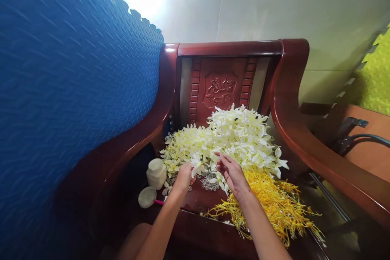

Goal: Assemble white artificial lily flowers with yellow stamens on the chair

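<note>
My left hand [183, 177] is closed on a white artificial flower [198, 165], pinching it at its near side. To the right, my right hand [232, 174] has its index finger stretched out toward the flower and its other fingers loosely bent; I see nothing in it. Behind both hands rises a large heap of white and pale-yellow flower pieces [240, 138]. Small grey ring-shaped pieces [210, 181] lie between the hands on the chair seat [198, 199]. Under and beside my right forearm spreads a tangle of thin yellow stems [274, 199].
An uncapped white jar [156, 174] stands left of my left hand, with a round lid [147, 197] and a pink stick [159, 202] near it. The wooden chair's left armrest [122, 154] and right armrest [304, 146] flank the seat. A blue textured mat [76, 69] stands at left.
</note>
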Available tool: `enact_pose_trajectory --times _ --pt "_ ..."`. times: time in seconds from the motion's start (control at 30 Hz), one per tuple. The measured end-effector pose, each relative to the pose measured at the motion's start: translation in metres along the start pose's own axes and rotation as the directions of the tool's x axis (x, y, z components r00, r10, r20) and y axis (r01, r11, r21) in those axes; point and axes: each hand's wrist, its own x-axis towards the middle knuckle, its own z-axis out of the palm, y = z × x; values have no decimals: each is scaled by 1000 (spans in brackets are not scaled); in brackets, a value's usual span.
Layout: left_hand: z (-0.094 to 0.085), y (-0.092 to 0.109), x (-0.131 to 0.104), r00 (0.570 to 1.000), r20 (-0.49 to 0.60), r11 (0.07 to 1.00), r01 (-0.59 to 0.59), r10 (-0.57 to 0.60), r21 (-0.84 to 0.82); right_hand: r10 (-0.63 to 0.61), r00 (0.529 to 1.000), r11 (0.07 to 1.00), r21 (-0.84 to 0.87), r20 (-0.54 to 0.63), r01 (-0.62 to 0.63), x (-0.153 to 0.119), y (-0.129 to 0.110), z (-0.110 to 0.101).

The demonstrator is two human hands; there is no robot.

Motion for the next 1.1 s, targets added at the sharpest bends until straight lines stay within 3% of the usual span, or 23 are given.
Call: enact_pose_trajectory --times 0.17,0.3,0.43,0.53,0.67,0.87,1.1 --pt "2 -1 -1 996 -59 998 -62 62 2 4 999 1000 31 52 -5 -2 -3 -2" --pt "-8 15 -3 982 -139 991 -131 126 -25 -12 998 996 89 63 7 -1 -2 0" --pt "-30 37 -6 901 -333 925 -343 276 -162 -17 1000 987 158 -23 20 -1 -4 2" --pt "-39 43 -6 881 -372 918 -366 291 -150 16 996 986 168 -85 -2 -3 -8 4" --pt "-34 38 -6 902 -305 937 -342 305 -72 48 998 992 121 -42 -42 -7 -12 5" --pt "-10 31 -19 944 -30 938 -321 328 132 62 998 995 79 -23 -60 -8 -10 4" --pt "3 28 -31 923 77 868 -381 377 318 49 999 992 116 -13 -47 -7 -8 6"
